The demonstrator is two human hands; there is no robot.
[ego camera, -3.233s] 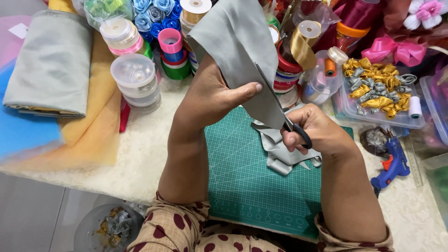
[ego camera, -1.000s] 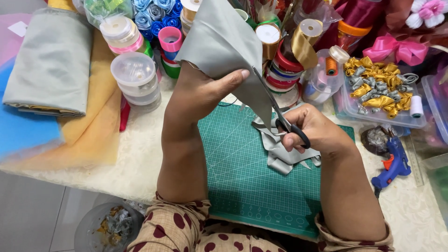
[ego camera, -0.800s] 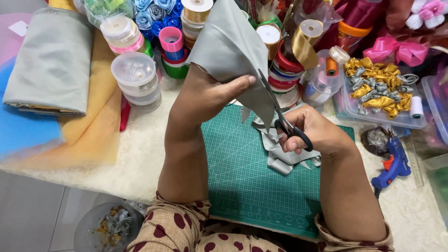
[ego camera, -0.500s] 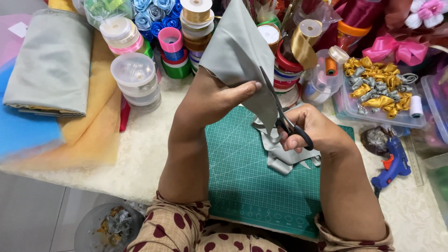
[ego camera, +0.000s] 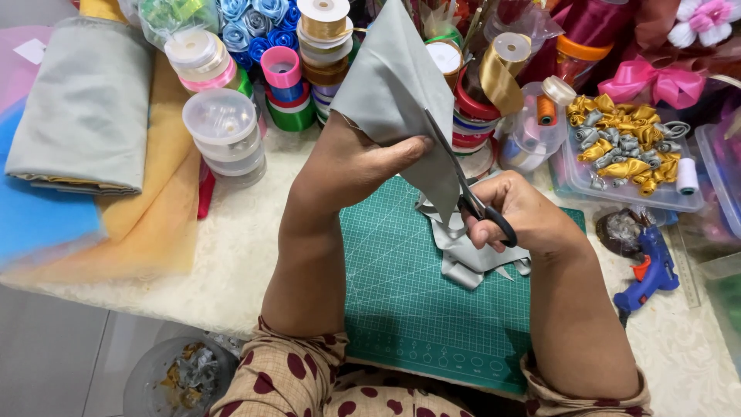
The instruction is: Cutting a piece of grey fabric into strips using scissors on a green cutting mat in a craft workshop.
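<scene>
Head view, looking down on a craft table [ego camera: 231,255] with a pale fuzzy cover. Left hand [ego camera: 351,158]: raised above the table, fingers closed in a pinch, thumb across the front of a piece of grey fabric [ego camera: 401,93] that stands upright and tapers to a point at the top. Right hand [ego camera: 521,216]: fingers threaded through the black handles of a pair of scissors [ego camera: 471,197] and curled around them; the blades lie against the right edge of the fabric, pointing up and away from the person, and are nearly closed. The fabric hangs above the far edge of a green cutting mat [ego camera: 417,301], which lies flat on the table directly in front of the person. Grey offcuts [ego camera: 467,259] rest on the mat just under the right hand.

Surroundings: stacked ribbon spools [ego camera: 324,42] and clear round tubs [ego camera: 224,135] stand behind the left hand; blue fabric roses [ego camera: 255,19] sit further back. Folded grey cloth [ego camera: 85,108] lies on yellow and blue sheets at far left. A clear tray of gold and silver ribbon pieces [ego camera: 617,150] sits right of the fabric, a pink bow [ego camera: 656,81] behind it. A blue glue gun [ego camera: 652,270] lies near the right forearm.
</scene>
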